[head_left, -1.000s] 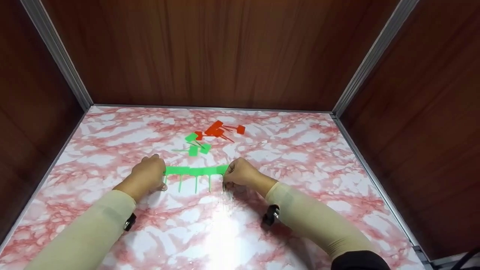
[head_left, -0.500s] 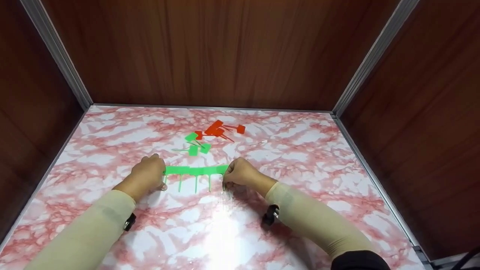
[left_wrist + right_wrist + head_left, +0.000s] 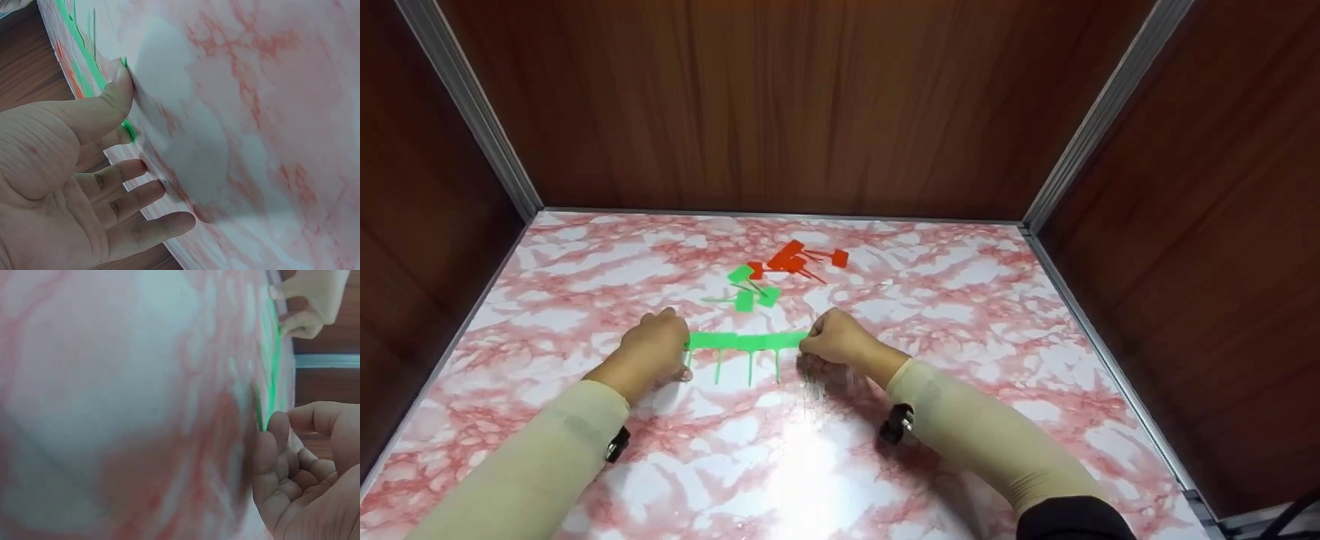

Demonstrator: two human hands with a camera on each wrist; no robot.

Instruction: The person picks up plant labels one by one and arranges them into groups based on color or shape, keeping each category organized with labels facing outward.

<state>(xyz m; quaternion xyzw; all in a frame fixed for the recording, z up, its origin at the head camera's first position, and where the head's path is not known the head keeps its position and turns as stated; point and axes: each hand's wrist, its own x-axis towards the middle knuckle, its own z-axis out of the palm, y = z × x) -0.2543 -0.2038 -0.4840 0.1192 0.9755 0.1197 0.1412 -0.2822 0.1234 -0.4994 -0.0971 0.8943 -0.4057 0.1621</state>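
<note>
Several green cable tie tags (image 3: 750,342) lie edge to edge in a row on the table, their thin tails pointing toward me. At the row's left end, my left hand (image 3: 654,346) touches the end tag with thumb and index finger spread apart. In the left wrist view the other fingers of that hand (image 3: 62,174) are loosely extended. My right hand (image 3: 840,341) pinches the right end tag between thumb and index finger, its other fingers curled under. In the right wrist view the green row (image 3: 274,377) runs from these fingertips toward the left hand.
Beyond the row lie loose green cable tie tags (image 3: 745,301) and a small pile of red cable tie tags (image 3: 789,259). The table (image 3: 697,465) has a pink-and-white marbled top. Brown wood-grain panels (image 3: 780,105) with metal edging enclose it at the back and both sides.
My right hand has shifted slightly left over the row's right end, and its fingers now cover the end tag's tail. My left hand stays in place.
</note>
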